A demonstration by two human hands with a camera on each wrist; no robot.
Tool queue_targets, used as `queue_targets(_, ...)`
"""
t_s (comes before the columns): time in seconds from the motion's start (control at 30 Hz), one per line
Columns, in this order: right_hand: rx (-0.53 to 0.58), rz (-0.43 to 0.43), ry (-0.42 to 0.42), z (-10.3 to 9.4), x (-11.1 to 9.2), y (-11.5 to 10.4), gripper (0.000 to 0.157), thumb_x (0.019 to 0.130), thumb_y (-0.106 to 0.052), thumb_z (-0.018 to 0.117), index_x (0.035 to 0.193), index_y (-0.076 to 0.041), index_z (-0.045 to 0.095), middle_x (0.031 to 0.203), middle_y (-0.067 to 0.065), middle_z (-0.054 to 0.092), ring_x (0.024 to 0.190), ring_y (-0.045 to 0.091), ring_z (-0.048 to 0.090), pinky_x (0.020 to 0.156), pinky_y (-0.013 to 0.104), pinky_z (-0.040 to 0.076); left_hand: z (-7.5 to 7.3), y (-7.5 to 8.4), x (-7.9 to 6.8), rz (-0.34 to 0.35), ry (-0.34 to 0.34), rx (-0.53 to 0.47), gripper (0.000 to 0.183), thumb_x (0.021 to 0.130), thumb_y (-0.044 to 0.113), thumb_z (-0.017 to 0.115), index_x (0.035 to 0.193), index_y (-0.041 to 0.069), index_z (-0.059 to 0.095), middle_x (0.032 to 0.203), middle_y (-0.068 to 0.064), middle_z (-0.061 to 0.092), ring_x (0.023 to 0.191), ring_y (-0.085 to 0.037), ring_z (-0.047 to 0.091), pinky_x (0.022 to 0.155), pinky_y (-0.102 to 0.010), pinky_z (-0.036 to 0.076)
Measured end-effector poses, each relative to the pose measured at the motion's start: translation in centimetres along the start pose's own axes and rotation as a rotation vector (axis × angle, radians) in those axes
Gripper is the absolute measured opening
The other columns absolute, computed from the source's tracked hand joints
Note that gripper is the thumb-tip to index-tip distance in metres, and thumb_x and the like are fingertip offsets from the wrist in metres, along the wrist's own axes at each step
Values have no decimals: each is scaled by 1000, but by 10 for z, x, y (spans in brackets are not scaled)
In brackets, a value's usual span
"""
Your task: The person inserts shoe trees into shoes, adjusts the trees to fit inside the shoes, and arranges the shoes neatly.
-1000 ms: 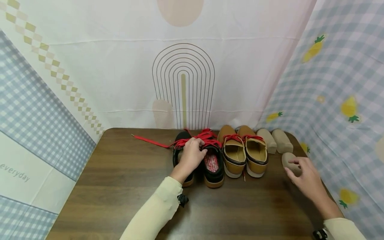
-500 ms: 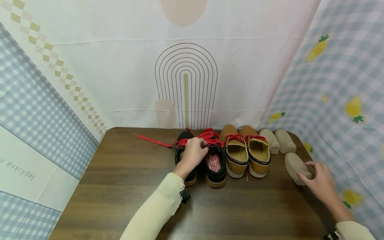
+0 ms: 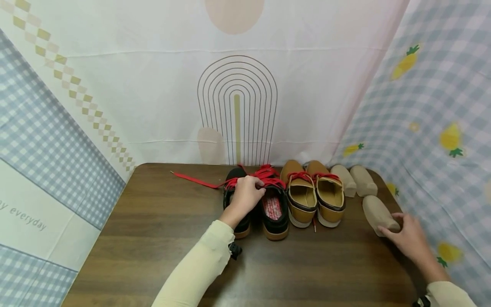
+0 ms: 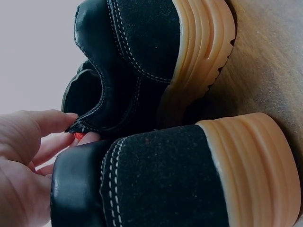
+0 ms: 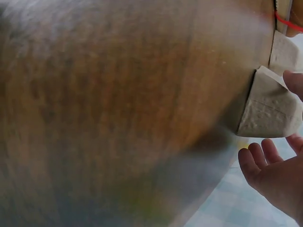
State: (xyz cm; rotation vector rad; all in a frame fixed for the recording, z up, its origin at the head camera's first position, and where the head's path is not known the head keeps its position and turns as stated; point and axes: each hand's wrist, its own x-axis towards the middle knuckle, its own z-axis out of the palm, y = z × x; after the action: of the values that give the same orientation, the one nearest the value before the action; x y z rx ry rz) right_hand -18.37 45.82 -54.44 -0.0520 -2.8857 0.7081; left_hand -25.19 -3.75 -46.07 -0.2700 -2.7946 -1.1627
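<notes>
In the head view my left hand [image 3: 247,198] reaches over a pair of black shoes with loosened red laces [image 3: 268,172]. Thumb and fingers pinch the eyelet edge of the right black shoe [image 3: 277,231], seen close up in the left wrist view as the upper shoe [image 4: 125,94]. Below it there stands the left black shoe [image 4: 161,179], partly hidden by my hand in the head view. At the right my right hand [image 3: 412,238] grips the near end of a beige moulded shoe insert [image 3: 376,211], thumb on one side and fingers on the other.
A pair of tan shoes [image 3: 302,216] with red laces stands right of the black pair. Two more beige shoe inserts [image 3: 363,181] lie at the table's back right corner. One red lace end [image 3: 195,181] trails left across the brown table [image 3: 161,238]. Fabric hangs behind and on both sides.
My right hand has come down from over the insert to its near end and now grips it. The left hand keeps its place on the black shoe. The view has shifted slightly.
</notes>
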Motion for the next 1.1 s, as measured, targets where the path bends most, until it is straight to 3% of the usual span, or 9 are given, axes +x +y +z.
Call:
queue_targets(0.4, -30, 38, 0, 6, -3, -4, 73, 93, -35, 78, 132, 18, 48, 123, 41, 50, 109, 54, 46, 84, 66, 41, -3, -2, 0, -10, 17, -25, 8, 91, 11, 78, 98, 9, 82, 99, -7, 80, 95, -23, 73, 81, -39, 60)
queue_targets(0.73, -77, 59, 67, 8, -10, -9, 69, 92, -37, 78, 130, 15, 53, 118, 41, 53, 107, 55, 46, 86, 67, 39, -1, -4, 0, -37, 8, -40, 9, 92, 13, 78, 99, 10, 82, 101, -6, 79, 96, -22, 73, 81, -39, 61)
queue_targets(1.1, -89, -3, 71, 4, -15, -5, 61, 91, -29, 78, 128, 14, 56, 113, 38, 60, 101, 49, 49, 80, 61, 39, 1, -3, 0, -41, -1, -40, 8, 92, 13, 79, 99, 10, 82, 103, -6, 79, 102, -24, 72, 86, -40, 60)
